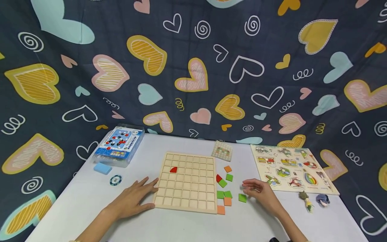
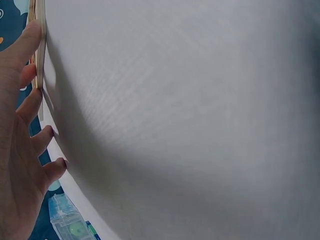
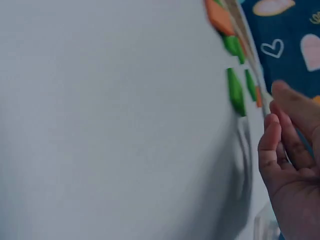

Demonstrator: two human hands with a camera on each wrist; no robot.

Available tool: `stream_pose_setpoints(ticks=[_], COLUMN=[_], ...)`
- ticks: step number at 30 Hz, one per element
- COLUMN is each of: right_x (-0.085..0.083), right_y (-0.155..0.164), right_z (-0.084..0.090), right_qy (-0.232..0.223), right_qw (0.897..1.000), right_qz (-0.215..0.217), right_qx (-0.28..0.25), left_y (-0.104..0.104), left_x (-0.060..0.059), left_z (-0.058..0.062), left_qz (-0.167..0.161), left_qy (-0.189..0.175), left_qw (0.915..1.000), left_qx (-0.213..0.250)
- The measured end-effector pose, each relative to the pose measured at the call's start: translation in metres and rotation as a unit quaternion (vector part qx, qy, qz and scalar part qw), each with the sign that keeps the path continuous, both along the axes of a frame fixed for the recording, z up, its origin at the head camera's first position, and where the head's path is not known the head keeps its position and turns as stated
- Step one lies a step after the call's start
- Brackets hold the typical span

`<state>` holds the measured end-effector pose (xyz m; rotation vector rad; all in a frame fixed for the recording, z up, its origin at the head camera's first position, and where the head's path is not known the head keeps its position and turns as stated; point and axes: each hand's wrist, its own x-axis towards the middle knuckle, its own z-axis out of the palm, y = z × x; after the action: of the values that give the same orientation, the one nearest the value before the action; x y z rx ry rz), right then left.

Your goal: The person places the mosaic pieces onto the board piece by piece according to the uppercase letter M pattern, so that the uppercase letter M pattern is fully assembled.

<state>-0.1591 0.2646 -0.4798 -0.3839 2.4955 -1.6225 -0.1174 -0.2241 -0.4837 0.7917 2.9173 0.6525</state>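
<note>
Along the left edge of the wooden grid board, my left hand rests with its fingers spread apart, and the thumb seems to touch the rim. My right hand is just beside a green square tile, which lies flat on the white table, to the right of the board. These right fingers are loosely bent, near to each other, and I see nothing between them; whether one touches the tile, I cannot tell. I judge this tile light, stiff and rather smooth, so it could slide when pushed; better to pinch it by two opposite edges. An orange square tile lies nearer the board, and a red quarter-circle tile sits in its upper left part. The board looks stiff and heavier, good to steady by its rim
</note>
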Motion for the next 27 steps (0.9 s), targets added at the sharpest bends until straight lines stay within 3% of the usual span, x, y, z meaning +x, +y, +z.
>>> stream_pose_setpoints(ticks=[5,14,20,27], right_x=[0.015,0.023,0.021,0.017], right_y=[0.007,0.0,-0.001,-0.012], right_z=[-0.01,-0.018,-0.02,-0.018], right_qy=[-0.017,0.014,-0.011,-0.023], right_qw=[1.0,0.999,0.996,0.984], right_qz=[0.015,-0.036,-0.087,-0.156], right_qx=[0.02,0.025,-0.021,-0.081], left_y=[-0.001,-0.002,-0.001,0.0], left_x=[0.002,0.004,0.004,0.002], left_z=[-0.001,0.0,0.0,-0.001], left_qz=[-0.007,-0.011,-0.008,-0.011], left_qy=[0.012,0.019,0.016,0.025], left_qw=[0.9999,0.9997,0.9998,0.9995], left_qx=[0.004,0.01,0.01,0.015])
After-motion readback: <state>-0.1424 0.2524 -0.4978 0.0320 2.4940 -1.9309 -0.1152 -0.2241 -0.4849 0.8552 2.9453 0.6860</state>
